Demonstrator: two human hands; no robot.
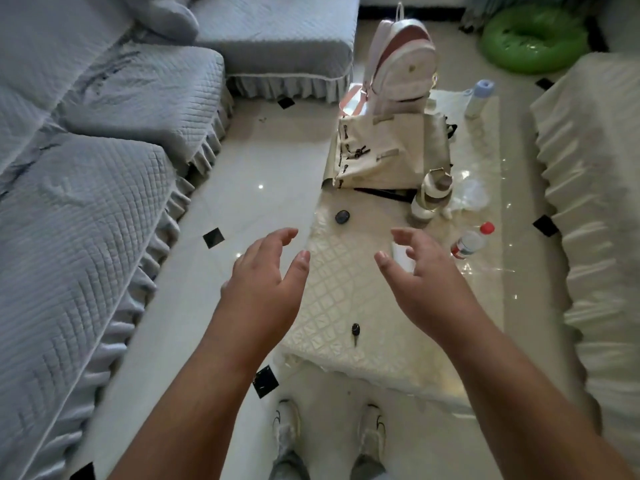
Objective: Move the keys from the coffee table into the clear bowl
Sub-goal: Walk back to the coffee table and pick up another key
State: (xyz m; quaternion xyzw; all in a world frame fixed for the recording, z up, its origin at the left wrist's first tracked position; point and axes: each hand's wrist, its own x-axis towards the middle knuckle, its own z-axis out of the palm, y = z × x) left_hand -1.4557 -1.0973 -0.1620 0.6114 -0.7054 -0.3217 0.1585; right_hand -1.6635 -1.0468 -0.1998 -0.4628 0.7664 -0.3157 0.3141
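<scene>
A black-headed key [355, 332] lies on the quilted cream cover of the coffee table [332, 306], near its front edge. The clear bowl [471, 195] sits farther back on the right side of the table, beside a white and brown bottle [431, 195]. My left hand [266, 282] hovers over the table's left edge, fingers spread and empty. Above the table's middle, my right hand [422, 282] is likewise open and empty. Both hands are beyond the key, which lies between my forearms. A second bunch of keys [358, 153] rests on the cream bag [384, 150].
A small round black object [342, 216] lies at the table's left. A white backpack [401, 60], a blue-capped bottle [479, 98] and a red-capped bottle [472, 240] stand on the table. A grey sofa [86, 168] is left, a cream-covered seat [595, 202] right.
</scene>
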